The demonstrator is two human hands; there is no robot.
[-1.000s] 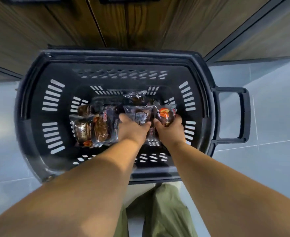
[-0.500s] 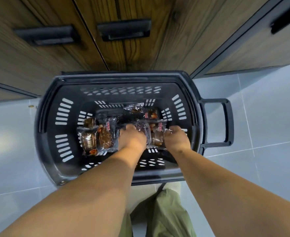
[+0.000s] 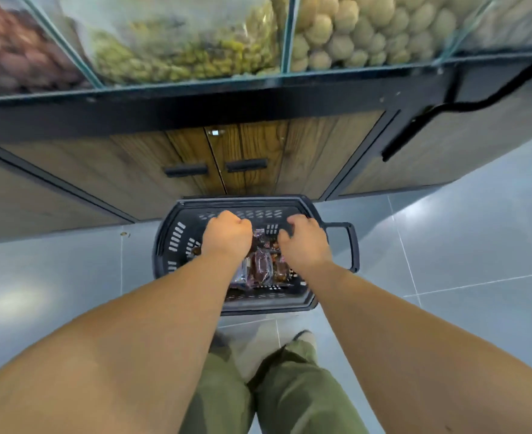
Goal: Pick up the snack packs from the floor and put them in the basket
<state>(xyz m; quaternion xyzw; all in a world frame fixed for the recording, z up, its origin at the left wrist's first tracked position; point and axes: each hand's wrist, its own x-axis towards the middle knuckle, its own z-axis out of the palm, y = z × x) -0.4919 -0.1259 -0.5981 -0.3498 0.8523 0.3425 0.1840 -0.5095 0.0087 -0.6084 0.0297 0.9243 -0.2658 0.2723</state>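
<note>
Over the basket (image 3: 162,245) of snack packs (image 3: 261,266) the left hand (image 3: 227,238) makes a tight, empty-looking grip — the right hand (image 3: 304,244) hangs loosely curled, holding nothing.

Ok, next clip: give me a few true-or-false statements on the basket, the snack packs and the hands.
1. Snack packs lie inside the basket. True.
2. The basket stands on a table. False: it stands on the tiled floor, in front of a wooden cabinet.
3. The basket's side handle is on the person's right. True.
4. Only one hand is over the basket. False: the left hand and the right hand are both over it.
</note>
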